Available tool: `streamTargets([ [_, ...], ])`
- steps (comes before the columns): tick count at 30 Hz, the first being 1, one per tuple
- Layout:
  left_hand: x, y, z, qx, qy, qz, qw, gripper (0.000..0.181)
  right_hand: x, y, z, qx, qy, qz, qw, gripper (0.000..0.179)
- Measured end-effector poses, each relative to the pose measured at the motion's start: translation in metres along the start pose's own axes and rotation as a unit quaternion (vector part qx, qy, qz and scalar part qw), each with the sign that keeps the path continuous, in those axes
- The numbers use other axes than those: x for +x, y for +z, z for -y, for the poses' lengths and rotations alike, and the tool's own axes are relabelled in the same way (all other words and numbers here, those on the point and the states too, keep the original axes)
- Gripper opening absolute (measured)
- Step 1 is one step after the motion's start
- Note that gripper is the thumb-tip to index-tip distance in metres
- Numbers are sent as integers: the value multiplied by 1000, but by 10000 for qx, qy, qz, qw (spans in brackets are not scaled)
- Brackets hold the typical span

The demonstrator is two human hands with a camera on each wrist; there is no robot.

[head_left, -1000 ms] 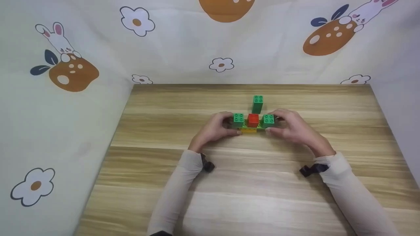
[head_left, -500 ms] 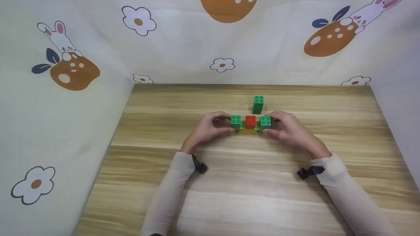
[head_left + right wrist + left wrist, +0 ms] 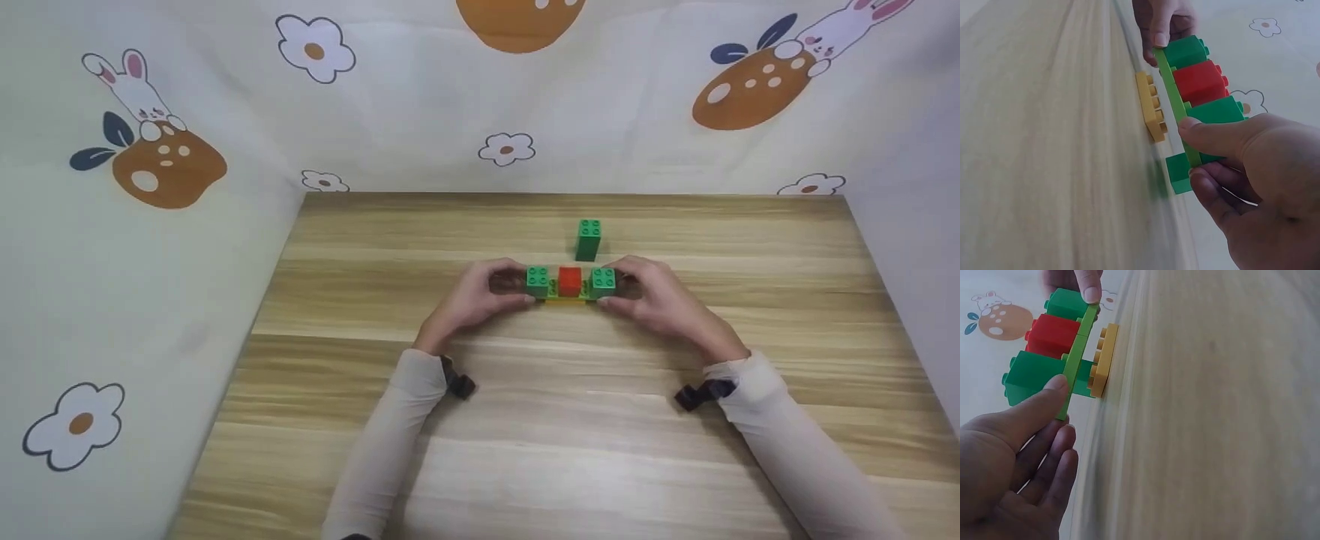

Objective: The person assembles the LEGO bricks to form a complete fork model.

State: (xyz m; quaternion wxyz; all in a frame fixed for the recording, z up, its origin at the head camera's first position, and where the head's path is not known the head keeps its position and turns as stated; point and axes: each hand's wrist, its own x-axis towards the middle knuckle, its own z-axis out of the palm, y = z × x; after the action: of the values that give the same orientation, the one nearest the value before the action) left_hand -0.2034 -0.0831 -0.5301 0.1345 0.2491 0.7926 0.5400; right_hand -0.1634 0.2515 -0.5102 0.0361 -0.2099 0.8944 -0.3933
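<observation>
A row of toy building bricks has a green brick (image 3: pixel 537 280) at the left, a red brick (image 3: pixel 570 281) in the middle and a green brick (image 3: pixel 603 282) at the right. They sit on a thin light green plate (image 3: pixel 1075 363). My left hand (image 3: pixel 484 294) pinches the left end of this plate, thumb on the near side. At the other end, my right hand (image 3: pixel 654 296) pinches it the same way. Below, a yellow plate (image 3: pixel 1150 107) lies on the table, studs up, with a gap under the light green plate.
Behind the row, a tall green brick stack (image 3: pixel 589 240) stands upright on the wooden table (image 3: pixel 570 435). Patterned cloth (image 3: pixel 405 97) rises at the table's back edge and along the left side.
Both hands have shifted slightly left with the brick row, bringing it more evenly over the yellow plate. The tall green stack has stayed in place.
</observation>
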Motion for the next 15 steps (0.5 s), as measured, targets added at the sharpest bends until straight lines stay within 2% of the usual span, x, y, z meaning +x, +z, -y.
streamTargets([
  [7,0,0,-1,275,-95,107,9995,40,1,5,-2,-56,65,21,10000,41],
  [15,0,0,-3,299,-61,97,9995,39,2,5,-2,-51,92,10,9999,41],
])
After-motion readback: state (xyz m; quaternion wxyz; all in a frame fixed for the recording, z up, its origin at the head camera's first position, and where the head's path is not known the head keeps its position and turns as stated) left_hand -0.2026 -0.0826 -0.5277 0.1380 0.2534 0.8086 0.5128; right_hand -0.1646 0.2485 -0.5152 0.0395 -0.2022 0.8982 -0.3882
